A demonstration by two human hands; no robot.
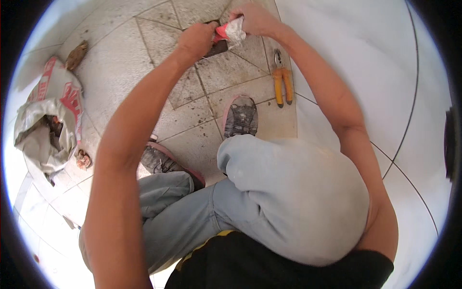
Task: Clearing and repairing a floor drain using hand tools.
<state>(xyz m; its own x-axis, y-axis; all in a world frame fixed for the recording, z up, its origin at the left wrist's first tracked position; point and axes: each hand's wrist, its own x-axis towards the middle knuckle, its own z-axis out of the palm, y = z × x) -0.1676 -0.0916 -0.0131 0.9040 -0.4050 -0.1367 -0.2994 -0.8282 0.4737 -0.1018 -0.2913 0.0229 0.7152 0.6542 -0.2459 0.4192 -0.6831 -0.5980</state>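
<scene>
Stained floor tiles [113, 67] | left fingers [208, 30], right fingers [240, 12] clamped on red-white wrapper [235, 33] | pliers [278, 84] nearby

Crouches, bare-armed. Extends the left arm [129, 130] forward, only slightly bent, and curls the left hand [197, 39] closed; bows the right arm [321, 76] outward, turning the right hand [259, 20] inward, likewise curled, near the left one.
</scene>
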